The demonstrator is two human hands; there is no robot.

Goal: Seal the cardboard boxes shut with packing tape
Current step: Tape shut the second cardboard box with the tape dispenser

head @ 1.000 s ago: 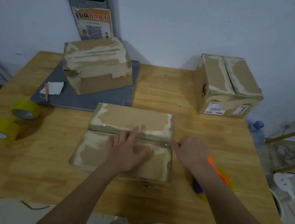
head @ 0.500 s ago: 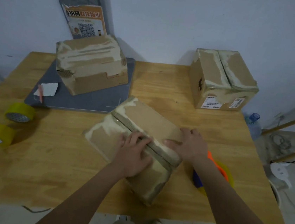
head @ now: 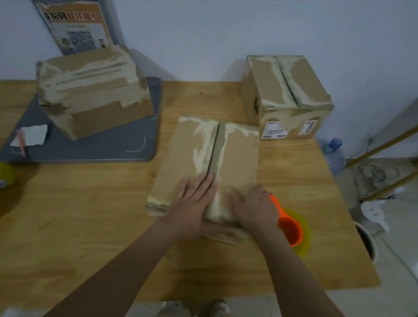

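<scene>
Both hands press flat on the near end of the box (head: pixel 207 163) in the middle of the table (head: pixel 65 220). The left hand (head: pixel 192 203) lies spread beside the seam, the right hand (head: pixel 254 210) loosely cupped over the flap, neither grasping anything. A tape dispenser (head: pixel 292 227) sits just right of the box.

flat box (head: pixel 197 162) mid-table (head: pixel 91 223) | hands on near end | dispenser (head: pixel 291 227) right
</scene>
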